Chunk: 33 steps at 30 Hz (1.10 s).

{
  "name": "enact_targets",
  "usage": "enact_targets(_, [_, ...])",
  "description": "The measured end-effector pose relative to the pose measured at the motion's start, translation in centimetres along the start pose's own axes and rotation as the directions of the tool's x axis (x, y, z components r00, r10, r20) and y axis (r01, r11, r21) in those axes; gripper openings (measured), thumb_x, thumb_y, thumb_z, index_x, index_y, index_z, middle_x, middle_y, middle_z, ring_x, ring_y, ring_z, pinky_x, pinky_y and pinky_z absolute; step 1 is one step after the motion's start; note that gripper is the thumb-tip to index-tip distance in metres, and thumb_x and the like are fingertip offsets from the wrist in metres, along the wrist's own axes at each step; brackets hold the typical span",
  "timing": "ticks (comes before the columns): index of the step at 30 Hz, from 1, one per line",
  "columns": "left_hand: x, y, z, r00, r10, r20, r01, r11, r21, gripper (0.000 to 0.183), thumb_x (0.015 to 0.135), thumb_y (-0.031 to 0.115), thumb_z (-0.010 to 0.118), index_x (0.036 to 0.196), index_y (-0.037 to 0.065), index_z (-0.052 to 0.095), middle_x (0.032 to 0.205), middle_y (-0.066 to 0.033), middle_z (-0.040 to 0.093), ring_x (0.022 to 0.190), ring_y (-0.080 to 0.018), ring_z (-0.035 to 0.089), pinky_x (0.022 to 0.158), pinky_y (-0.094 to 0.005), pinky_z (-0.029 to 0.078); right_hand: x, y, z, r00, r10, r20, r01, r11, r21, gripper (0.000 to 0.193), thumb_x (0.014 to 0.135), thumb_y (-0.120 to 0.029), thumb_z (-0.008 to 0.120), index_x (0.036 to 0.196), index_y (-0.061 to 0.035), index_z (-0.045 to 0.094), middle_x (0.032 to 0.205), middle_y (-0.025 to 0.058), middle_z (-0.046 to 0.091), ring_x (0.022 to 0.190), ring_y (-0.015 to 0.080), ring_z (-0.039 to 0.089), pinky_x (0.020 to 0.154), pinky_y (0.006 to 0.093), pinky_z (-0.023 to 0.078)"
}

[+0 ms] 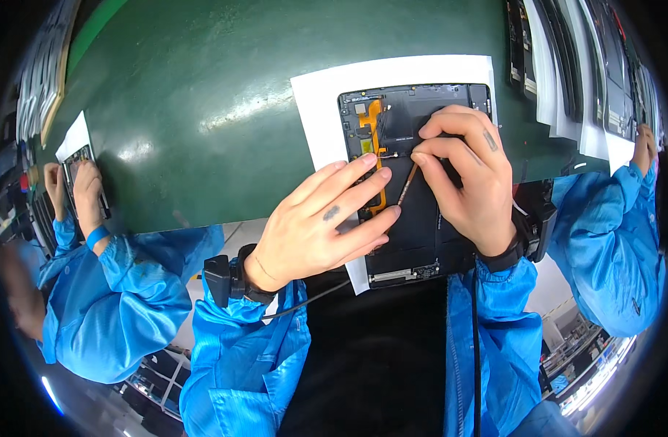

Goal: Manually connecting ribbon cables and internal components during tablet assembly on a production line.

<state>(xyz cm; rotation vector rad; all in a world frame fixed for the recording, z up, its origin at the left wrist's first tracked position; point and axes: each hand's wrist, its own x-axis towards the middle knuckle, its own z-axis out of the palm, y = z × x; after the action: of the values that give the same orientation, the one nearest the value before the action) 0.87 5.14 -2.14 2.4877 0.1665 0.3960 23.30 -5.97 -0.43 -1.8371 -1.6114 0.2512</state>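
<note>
An opened tablet housing [421, 240] with a black interior lies in front of me. A wide orange flex cable [376, 135] runs down its left part. Between my hands a thin brown strip [406, 185] slants across the middle of the housing. My right hand [471, 178] pinches the strip's upper end between thumb and index finger, its other fingers curled above. Spread over the left side, my left hand [327, 218] has its fingers stretched out across the orange cable, and its index fingertip touches the strip's lower end. The left palm hides part of the housing's edge.
White paper [316, 109] lies under the tablet on the green table [181, 109]. Panels and white sheets [567, 73] stand stacked at the far right. On the left, a co-worker in blue [115, 298] handles another device; another blue-clad person [603, 240] is at the right. A black cable [308, 302] trails from my left wrist.
</note>
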Motion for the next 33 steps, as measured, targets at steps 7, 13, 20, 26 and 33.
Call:
enact_targets(7, [-0.1,0.2,0.4,1.0,0.008,-0.01,-0.008,1.0,0.027,0.036,0.078,0.033,0.088,0.113,0.023,0.084,0.141,-0.0107,0.068,0.137,-0.0358,0.062,0.106,-0.0471,0.054,-0.2,0.2,0.0,1.0,-0.016,0.004,0.016,1.0,-0.01,0.017,0.081,0.003,0.082,0.093,-0.0018,0.072,0.106,0.0094,0.069,0.106,0.031,0.068,0.092,0.0414,0.053])
enact_targets(13, [-0.5,0.8,0.6,1.0,-0.003,-0.021,0.004,0.999,0.051,0.038,0.078,0.031,0.088,0.115,0.023,0.084,0.142,-0.0109,0.067,0.137,-0.0353,0.062,0.106,-0.0475,0.054,-0.5,0.2,0.1,1.0,-0.027,-0.011,0.027,1.0,-0.003,0.017,0.08,0.0,0.082,0.092,-0.0038,0.07,0.107,0.0061,0.07,0.107,0.0293,0.068,0.09,0.0426,0.051])
enact_targets(20, [-0.1,0.4,0.5,0.999,-0.01,-0.035,0.012,0.998,0.055,0.043,0.079,0.03,0.087,0.121,0.021,0.081,0.135,-0.01,0.066,0.133,-0.0341,0.063,0.103,-0.0471,0.056,-0.1,0.0,0.3,1.0,-0.018,-0.012,0.018,1.0,-0.013,0.016,0.081,-0.001,0.082,0.092,-0.0038,0.071,0.108,0.0061,0.07,0.107,0.029,0.068,0.091,0.0421,0.051])
enact_targets(26, [0.6,0.0,0.4,0.999,0.013,-0.05,-0.01,0.998,0.065,0.046,0.078,0.03,0.086,0.123,0.019,0.081,0.122,-0.0091,0.064,0.127,-0.0336,0.064,0.098,-0.0458,0.057,0.1,-0.1,0.2,1.0,-0.006,-0.011,0.006,1.0,-0.024,0.016,0.081,-0.001,0.081,0.092,-0.0039,0.071,0.108,0.0062,0.07,0.106,0.029,0.068,0.092,0.0421,0.051])
enact_targets(33, [1.6,-0.1,0.6,0.999,-0.001,-0.054,0.005,0.997,0.075,0.05,0.075,0.026,0.088,0.123,0.016,0.08,0.119,-0.0076,0.063,0.121,-0.0314,0.064,0.094,-0.0435,0.055,0.1,0.0,0.3,1.0,0.023,-0.004,-0.023,1.0,-0.019,0.015,0.082,-0.001,0.081,0.093,-0.0038,0.072,0.108,0.0063,0.07,0.106,0.0287,0.068,0.092,0.0419,0.051])
